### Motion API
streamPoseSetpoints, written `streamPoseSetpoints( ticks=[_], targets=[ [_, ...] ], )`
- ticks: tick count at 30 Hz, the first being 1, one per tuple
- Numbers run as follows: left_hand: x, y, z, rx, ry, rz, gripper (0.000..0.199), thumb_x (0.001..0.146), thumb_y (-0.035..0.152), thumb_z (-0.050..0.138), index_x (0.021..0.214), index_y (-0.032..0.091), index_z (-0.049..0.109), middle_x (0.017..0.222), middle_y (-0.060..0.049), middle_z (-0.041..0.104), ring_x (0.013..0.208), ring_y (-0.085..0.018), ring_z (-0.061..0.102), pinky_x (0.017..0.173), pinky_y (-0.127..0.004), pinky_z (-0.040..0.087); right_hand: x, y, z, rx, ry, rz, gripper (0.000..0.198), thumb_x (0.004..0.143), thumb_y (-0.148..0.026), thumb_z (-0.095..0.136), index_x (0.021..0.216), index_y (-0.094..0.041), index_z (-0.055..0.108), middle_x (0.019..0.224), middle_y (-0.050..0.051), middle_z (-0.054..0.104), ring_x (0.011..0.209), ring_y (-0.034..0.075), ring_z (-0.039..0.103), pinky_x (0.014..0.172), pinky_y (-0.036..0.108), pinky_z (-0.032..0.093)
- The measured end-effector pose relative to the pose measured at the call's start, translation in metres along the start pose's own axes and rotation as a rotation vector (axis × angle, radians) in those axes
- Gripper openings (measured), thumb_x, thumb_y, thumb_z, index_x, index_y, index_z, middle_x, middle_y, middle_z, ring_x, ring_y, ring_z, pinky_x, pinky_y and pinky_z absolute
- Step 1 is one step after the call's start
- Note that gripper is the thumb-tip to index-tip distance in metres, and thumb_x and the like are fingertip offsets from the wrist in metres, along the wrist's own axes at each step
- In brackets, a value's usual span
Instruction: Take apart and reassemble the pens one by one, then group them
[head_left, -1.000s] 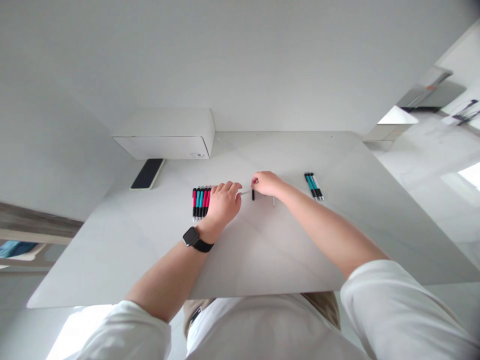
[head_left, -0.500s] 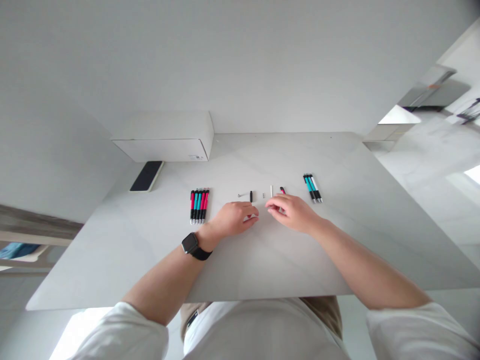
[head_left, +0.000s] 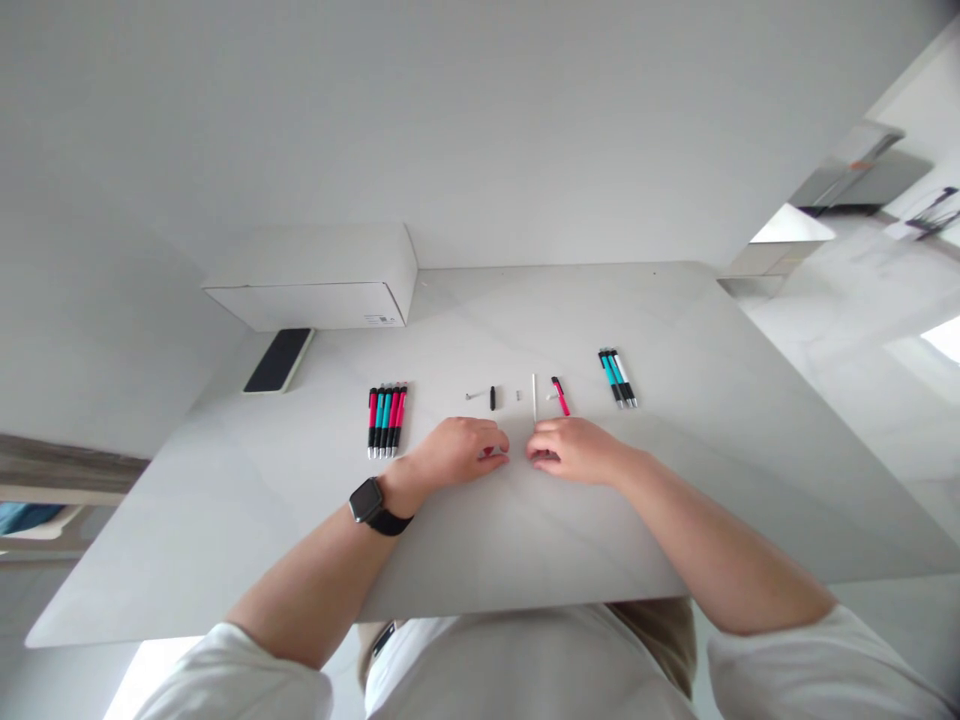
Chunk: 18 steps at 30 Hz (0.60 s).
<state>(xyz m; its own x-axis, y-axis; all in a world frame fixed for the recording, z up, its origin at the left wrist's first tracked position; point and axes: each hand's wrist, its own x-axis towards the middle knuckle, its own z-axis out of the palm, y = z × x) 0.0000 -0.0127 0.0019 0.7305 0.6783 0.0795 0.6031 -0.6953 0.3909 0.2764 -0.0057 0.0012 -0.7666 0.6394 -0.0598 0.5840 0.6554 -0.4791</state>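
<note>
My left hand point(head_left: 463, 450) rests low over the table with its fingers curled; a small reddish bit shows between thumb and fingers, too small to name. Facing it, my right hand point(head_left: 576, 448) has bent fingers with thumb and index close together; what they hold, if anything, is hidden. Just beyond its fingers lies a thin white refill-like rod point(head_left: 535, 398). A pink pen barrel with a black clip end point(head_left: 561, 397) lies behind the right hand. Farther left are tiny silvery pieces point(head_left: 518, 395), a short black grip-like tube point(head_left: 493, 398) and a small metal piece point(head_left: 469, 397).
Left of my hands lies a row of several pink and teal pens point(head_left: 387, 420). Three more pens point(head_left: 617, 378), teal and white, lie at the right. A phone point(head_left: 278, 361) and a white box point(head_left: 315, 300) are at the back left of the pale table point(head_left: 480, 560).
Both hands appear a little nearer to me. The pink barrel and white rod, partly covered before by the right hand, now show more. The view has shifted slightly.
</note>
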Motion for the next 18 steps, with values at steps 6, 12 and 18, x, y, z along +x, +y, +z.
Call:
streamPoseSetpoints(
  ticks=[6,12,18],
  targets=[
    [0.0022,-0.0037,0.0026,0.017,0.006,-0.028,0.011,0.095,0.035,0.065,0.099,0.031,0.074,0.095,0.001,0.075,0.089,-0.018,0.070,0.074,-0.029,0.047,0.0022,0.0009,0.0012,0.023,-0.005,0.024,0.014,0.090,-0.020,0.070,0.099,-0.027,0.077,0.098,0.003,0.073,0.085,0.018,0.067,0.076,0.028,0.044],
    [0.0020,-0.0051,0.0035,0.019,0.018,-0.020,0.010,0.094,0.032,0.065,0.099,0.031,0.074,0.096,0.001,0.075,0.091,-0.018,0.070,0.076,-0.029,0.048,0.0035,0.0010,0.0027,0.035,-0.010,0.032,0.012,0.090,-0.020,0.070,0.098,-0.026,0.077,0.097,0.003,0.072,0.084,0.018,0.066,0.076,0.028,0.043],
    [0.0008,-0.0016,-0.0015,0.035,0.044,-0.021,0.011,0.097,0.037,0.064,0.101,0.029,0.071,0.095,-0.001,0.074,0.088,-0.020,0.069,0.075,-0.030,0.047,0.0025,0.0000,0.0020,0.059,-0.004,0.032,0.012,0.090,-0.019,0.070,0.098,-0.026,0.076,0.096,0.002,0.072,0.082,0.017,0.066,0.076,0.028,0.044]
  ],
)
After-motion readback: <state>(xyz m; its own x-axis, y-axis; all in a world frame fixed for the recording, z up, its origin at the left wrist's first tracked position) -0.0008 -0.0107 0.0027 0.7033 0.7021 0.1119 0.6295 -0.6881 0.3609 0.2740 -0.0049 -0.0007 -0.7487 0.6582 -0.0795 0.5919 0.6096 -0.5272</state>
